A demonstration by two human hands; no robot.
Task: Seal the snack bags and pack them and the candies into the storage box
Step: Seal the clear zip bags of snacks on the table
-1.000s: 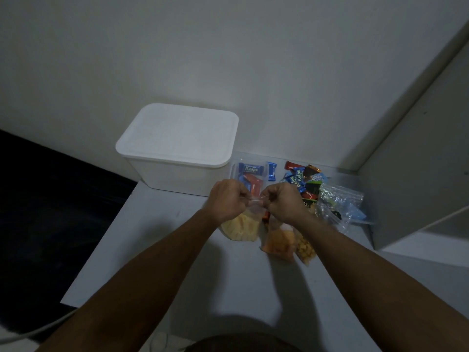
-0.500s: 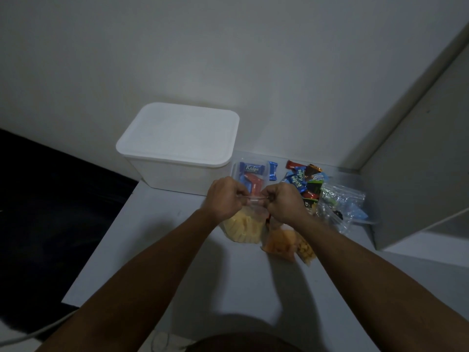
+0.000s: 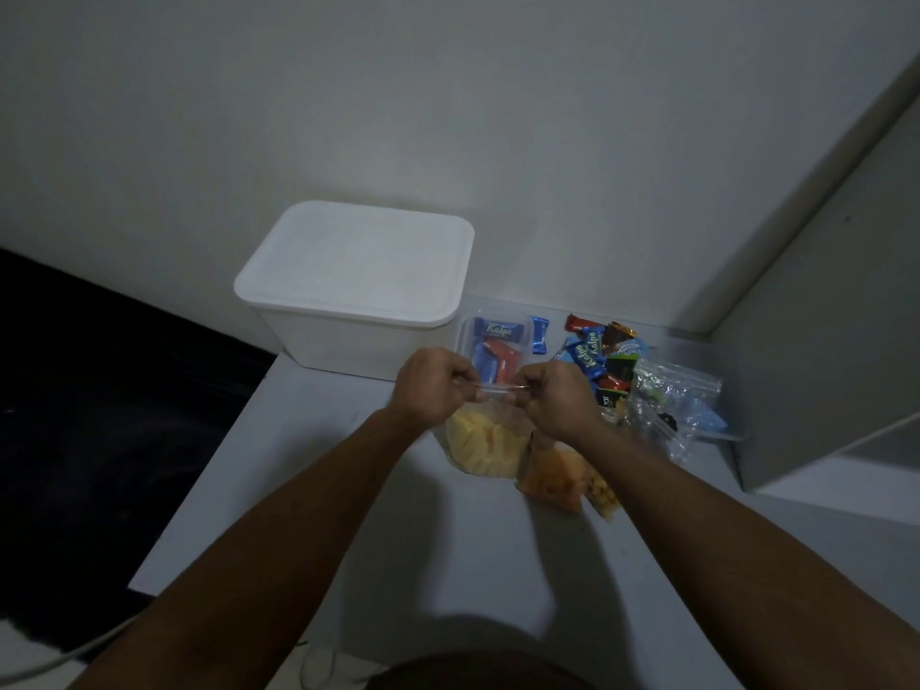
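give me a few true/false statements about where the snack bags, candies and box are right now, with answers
1. The white storage box has its lid on. True.
2. Both hands pinch the top edge of the bag of pale yellow snacks: left hand, right hand. True.
3. The orange snack bag is inside the storage box. False: it lies on the table, beside the yellow bag.
4. The wrapped candies lie left of the box. False: they lie to its right, near the wall.
5. A clear empty-looking bag lies at the right end of the candies. True.
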